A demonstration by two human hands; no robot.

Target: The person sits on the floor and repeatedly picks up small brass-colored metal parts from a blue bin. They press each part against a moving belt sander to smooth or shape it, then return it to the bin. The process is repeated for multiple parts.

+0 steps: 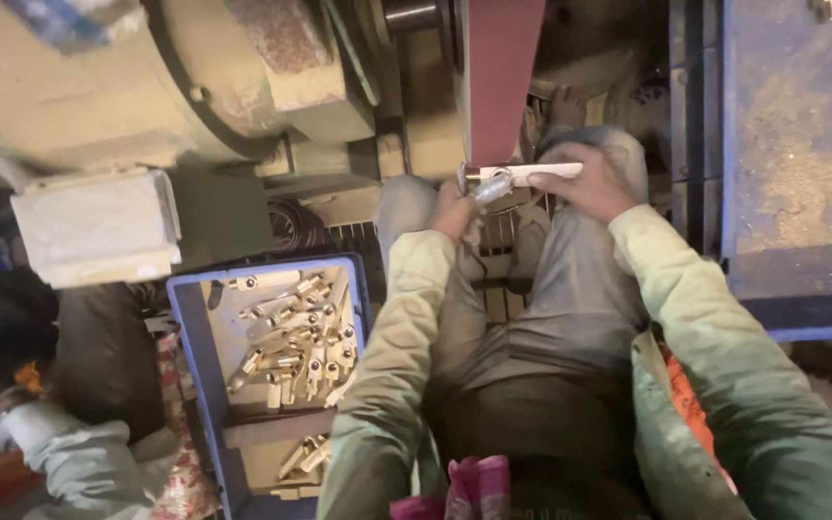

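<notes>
Blue crate holds brass fittings; both hands grip one fitting at the belt.

The fitting between both hands is blurred, its shape unclear.

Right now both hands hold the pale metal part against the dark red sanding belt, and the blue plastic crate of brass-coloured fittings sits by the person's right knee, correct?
Not quite. The head view shows the blue plastic crate by the left knee. The left hand and right hand do hold the pale metal part at the dark red sanding belt.
</notes>
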